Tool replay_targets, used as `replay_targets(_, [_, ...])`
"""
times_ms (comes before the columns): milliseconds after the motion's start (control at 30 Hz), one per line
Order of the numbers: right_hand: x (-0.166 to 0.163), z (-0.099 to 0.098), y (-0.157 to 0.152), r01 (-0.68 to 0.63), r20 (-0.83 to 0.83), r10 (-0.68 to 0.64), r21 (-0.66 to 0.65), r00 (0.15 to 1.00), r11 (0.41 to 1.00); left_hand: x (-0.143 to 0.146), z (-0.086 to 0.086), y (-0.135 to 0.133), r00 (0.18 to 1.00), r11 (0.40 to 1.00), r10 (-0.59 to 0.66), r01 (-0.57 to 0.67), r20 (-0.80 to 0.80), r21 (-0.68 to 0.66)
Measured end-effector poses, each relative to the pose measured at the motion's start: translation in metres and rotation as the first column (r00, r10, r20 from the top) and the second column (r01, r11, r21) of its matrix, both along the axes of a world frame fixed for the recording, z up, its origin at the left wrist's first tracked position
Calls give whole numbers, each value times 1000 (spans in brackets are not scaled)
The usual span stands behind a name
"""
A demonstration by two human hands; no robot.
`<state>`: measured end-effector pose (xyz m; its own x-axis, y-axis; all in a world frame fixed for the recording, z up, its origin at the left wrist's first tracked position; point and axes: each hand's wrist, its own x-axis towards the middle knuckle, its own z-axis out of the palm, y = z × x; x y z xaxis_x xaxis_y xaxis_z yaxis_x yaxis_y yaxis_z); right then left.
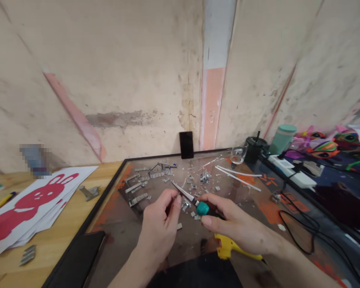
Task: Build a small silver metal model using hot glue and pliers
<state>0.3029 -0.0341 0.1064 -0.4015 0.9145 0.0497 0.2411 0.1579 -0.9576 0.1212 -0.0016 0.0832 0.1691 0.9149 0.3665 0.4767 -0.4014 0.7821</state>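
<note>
My right hand (225,214) is closed around the teal and black handle of a slim pointed metal tool (187,195); its exact kind is unclear. The tool's tip points up and left, past the fingers of my left hand (162,222). My left thumb and forefinger are pinched together beside the blade, and whatever they hold is too small to make out. Small silvery-grey pieces (193,187) lie scattered beyond both hands, with a little heap (205,177) among them. Longer grey strips (139,199) lie to the left. Below my right hand is a yellow glue gun (225,246), partly hidden.
A black phone (186,145) leans against the wall. White sticks (240,176), a clear glass (239,155), a dark cup (255,148) and a power strip (292,172) with black cables (301,224) are at right. Rabbit-print papers (39,204) and a dark device (78,260) lie left.
</note>
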Motion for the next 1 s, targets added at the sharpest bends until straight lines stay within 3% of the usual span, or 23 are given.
replay_targets(300, [1,0,-5,46,-29,-46,-23,998,999,2,3,0,993,998,-42,47,111,-39])
replay_targets(500, [8,-1,0,-25,96,16,97,995,995,8,1,-4,966,995,-61,78,250,-61])
replay_targets(733, [13,-10,9,-58,134,36,165,990,985,14,-14,0,980,1000,-1,-5,200,29])
replay_targets(1000, [10,-13,19,-67,28,65,107,998,992,13,-21,5,978,999,43,-46,206,8])
